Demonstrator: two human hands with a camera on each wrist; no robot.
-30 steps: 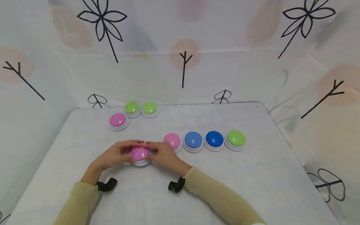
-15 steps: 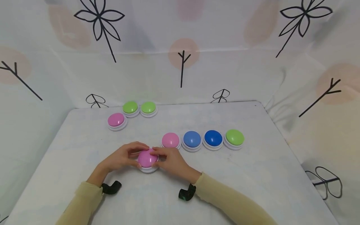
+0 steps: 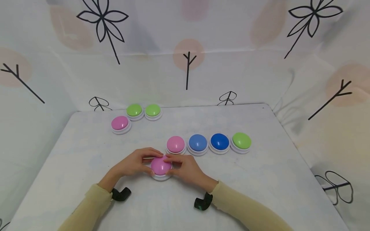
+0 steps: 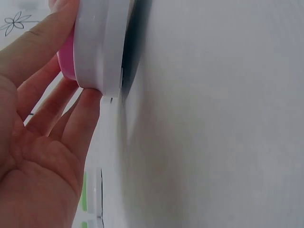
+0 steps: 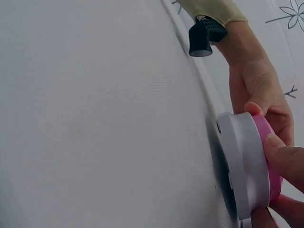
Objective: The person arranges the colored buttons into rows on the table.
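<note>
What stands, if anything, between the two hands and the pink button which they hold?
Nothing visible: the left hand and the right hand both touch the held pink button directly, from opposite sides. The closest other button, the row's pink one, lies just beyond, not in between.

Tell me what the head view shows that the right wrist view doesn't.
Only the head view shows the light blue button, the dark blue button and three green buttons. Only the right wrist view shows a small dark mark on the white base of the held pink button. Both show the left hand and right hand holding it.
</note>
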